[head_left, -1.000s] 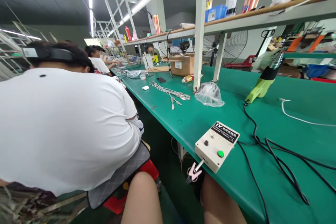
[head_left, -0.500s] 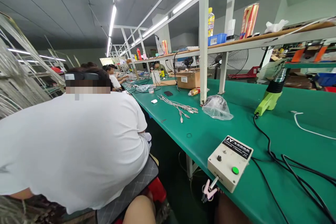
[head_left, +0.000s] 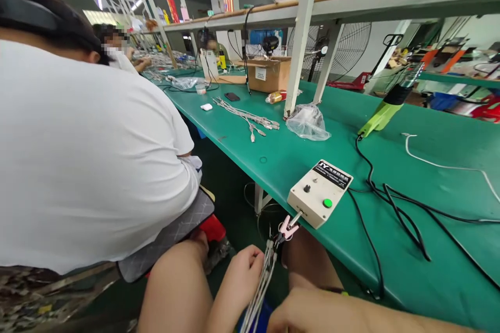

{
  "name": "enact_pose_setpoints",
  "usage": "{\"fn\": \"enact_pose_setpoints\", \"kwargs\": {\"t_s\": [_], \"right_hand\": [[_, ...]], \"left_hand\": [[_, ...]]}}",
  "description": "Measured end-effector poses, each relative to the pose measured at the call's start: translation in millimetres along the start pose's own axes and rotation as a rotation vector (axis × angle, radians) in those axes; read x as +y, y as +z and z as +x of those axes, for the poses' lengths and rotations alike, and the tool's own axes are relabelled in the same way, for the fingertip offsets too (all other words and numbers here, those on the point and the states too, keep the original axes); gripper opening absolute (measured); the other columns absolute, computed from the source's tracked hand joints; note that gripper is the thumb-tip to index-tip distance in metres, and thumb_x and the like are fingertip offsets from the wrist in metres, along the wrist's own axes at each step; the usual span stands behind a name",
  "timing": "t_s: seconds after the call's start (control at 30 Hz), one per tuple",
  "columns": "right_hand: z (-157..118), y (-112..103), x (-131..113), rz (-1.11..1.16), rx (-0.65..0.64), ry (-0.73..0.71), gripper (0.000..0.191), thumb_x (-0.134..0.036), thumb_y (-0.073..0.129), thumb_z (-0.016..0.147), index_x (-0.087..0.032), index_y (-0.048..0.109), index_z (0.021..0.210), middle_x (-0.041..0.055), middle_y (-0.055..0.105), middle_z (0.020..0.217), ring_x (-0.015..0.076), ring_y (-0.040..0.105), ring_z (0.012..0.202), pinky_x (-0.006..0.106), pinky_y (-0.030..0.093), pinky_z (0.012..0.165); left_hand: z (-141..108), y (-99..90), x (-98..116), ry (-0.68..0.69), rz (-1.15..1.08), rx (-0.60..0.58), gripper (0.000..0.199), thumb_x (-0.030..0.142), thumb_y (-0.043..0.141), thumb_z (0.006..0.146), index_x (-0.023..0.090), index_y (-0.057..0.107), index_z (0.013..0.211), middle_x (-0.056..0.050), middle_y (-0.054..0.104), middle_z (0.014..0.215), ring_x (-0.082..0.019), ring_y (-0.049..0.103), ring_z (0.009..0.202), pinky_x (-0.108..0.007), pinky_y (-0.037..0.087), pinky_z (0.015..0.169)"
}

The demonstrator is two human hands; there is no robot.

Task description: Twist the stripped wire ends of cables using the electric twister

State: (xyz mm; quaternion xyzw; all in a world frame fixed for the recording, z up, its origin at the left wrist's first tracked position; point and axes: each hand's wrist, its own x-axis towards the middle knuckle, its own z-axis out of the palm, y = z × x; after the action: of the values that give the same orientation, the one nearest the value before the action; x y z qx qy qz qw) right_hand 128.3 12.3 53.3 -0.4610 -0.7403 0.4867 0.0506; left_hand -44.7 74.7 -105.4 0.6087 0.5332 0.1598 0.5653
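A bundle of thin grey cables (head_left: 258, 294) runs down between my thighs. Its upper end reaches the dark tips of a pink clip (head_left: 288, 229), which sits on the shaft of a small beige control box (head_left: 318, 195) at the table edge. My left hand (head_left: 250, 265) is closed, its curled fingers against the left side of the bundle; what they grip is hidden. At the bottom edge, my right hand (head_left: 284, 315) is bent beside the lower cables, its fingers mostly out of frame. The box has a black knob and a lit green button.
More grey USB cables (head_left: 250, 117) lie on the green table (head_left: 242, 153), near a white case (head_left: 206, 107) and a plastic bag (head_left: 308, 122). A green heat gun (head_left: 380, 114) and black cords (head_left: 390, 203) lie to the right. A person in white (head_left: 89, 156) sits close on my left.
The view has tilted down and turned slightly right. Both my hands and the cable bundle have come into view below the clip. The table things have stayed in place.
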Motion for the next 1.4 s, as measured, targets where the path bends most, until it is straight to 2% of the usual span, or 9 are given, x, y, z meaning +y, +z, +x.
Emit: {"fn": "enact_pose_setpoints", "kwargs": {"t_s": [0.13, 0.3, 0.4, 0.5, 0.57, 0.7, 0.8, 1.1, 1.4], "right_hand": [[13, -11, 25, 0.009, -0.196, 0.102, 0.014, -0.025, 0.073, 0.097, -0.022, 0.086, 0.103, -0.0005, 0.08, 0.081, 0.0146, 0.065, 0.064, 0.022, 0.045, 0.053], [16, -14, 26, 0.023, -0.247, 0.128, 0.026, -0.033, 0.068, 0.098, -0.027, 0.087, 0.115, 0.0016, 0.087, 0.098, 0.0191, 0.072, 0.077, 0.024, 0.045, 0.058], [17, -14, 26, 0.008, -0.229, 0.121, 0.027, -0.036, 0.069, 0.098, -0.027, 0.087, 0.115, 0.0041, 0.088, 0.104, 0.0223, 0.075, 0.083, 0.026, 0.048, 0.064], [19, -15, 27, 0.002, -0.173, 0.137, 0.027, -0.035, 0.069, 0.098, -0.026, 0.087, 0.115, 0.0059, 0.088, 0.106, 0.024, 0.076, 0.088, 0.028, 0.05, 0.071], [19, -16, 27, 0.006, -0.134, 0.149, 0.026, -0.035, 0.068, 0.099, -0.026, 0.087, 0.114, 0.0059, 0.087, 0.103, 0.0238, 0.075, 0.088, 0.028, 0.05, 0.073], [18, -23, 27, 0.017, -0.043, 0.177, 0.024, -0.032, 0.066, 0.101, -0.024, 0.087, 0.107, 0.0059, 0.086, 0.096, 0.0223, 0.073, 0.082, 0.029, 0.048, 0.071], [18, -27, 28, 0.025, 0.035, 0.189, 0.023, -0.029, 0.064, 0.102, -0.021, 0.085, 0.097, 0.0048, 0.082, 0.087, 0.0196, 0.069, 0.075, 0.028, 0.045, 0.067], [17, -19, 22, 0.018, 0.207, 0.077, 0.033, -0.023, 0.065, 0.095, -0.022, 0.056, 0.063, -0.0028, 0.052, 0.059, 0.0142, 0.041, 0.056, 0.031, 0.032, 0.057], [7, -27, 14, 0.19, 0.593, -0.323, 0.007, -0.019, 0.067, 0.099, -0.021, 0.073, 0.1, 0.0003, 0.072, 0.068, 0.0151, 0.06, 0.059, 0.027, 0.046, 0.06]], "left_hand": [[14, -7.8, 11, 0.001, -0.059, -0.013, 0.035, 0.055, 0.062, 0.096, 0.021, 0.066, 0.085, 0.004, 0.056, 0.061, -0.018, 0.05, 0.055, -0.028, 0.028, 0.053], [25, -22.2, 9, -0.006, -0.1, 0.088, 0.032, 0.047, 0.065, 0.091, 0.024, 0.056, 0.071, 0.003, 0.054, 0.061, -0.016, 0.053, 0.053, -0.025, 0.033, 0.051], [29, -24.5, 4, -0.017, -0.173, 0.198, 0.02, 0.043, 0.064, 0.087, 0.023, 0.065, 0.083, 0.003, 0.057, 0.069, -0.015, 0.056, 0.052, -0.025, 0.039, 0.05], [27, -17.8, 5, -0.002, -0.304, 0.247, 0.048, 0.042, 0.062, 0.083, 0.022, 0.067, 0.126, 0.0, 0.065, 0.088, -0.014, 0.061, 0.051, -0.025, 0.045, 0.047], [22, -10.8, 12, 0.026, -0.39, 0.236, 0.057, 0.046, 0.06, 0.086, 0.021, 0.063, 0.137, 0.001, 0.065, 0.09, -0.012, 0.055, 0.044, -0.024, 0.042, 0.041], [2, 1.9, 26, 0.09, -0.487, 0.25, 0.047, 0.064, 0.056, 0.101, 0.02, 0.069, 0.114, 0.006, 0.054, 0.072, -0.006, 0.036, 0.037, -0.02, 0.028, 0.037], [-17, 10.2, 34, 0.126, -0.513, 0.298, 0.051, 0.068, 0.056, 0.106, 0.019, 0.068, 0.098, 0.006, 0.051, 0.069, -0.007, 0.039, 0.041, -0.02, 0.029, 0.039], [-53, 27.9, 46, 0.417, -0.667, 0.45, 0.019, 0.039, 0.059, 0.115, 0.024, 0.071, 0.118, 0.002, 0.067, 0.069, -0.011, 0.061, 0.055, -0.018, 0.045, 0.051], [-55, 21.3, 63, 0.788, -0.742, 0.264, 0.013, 0.033, 0.068, 0.111, 0.031, 0.073, 0.099, 0.002, 0.069, 0.063, -0.014, 0.063, 0.052, -0.022, 0.052, 0.052]]}}
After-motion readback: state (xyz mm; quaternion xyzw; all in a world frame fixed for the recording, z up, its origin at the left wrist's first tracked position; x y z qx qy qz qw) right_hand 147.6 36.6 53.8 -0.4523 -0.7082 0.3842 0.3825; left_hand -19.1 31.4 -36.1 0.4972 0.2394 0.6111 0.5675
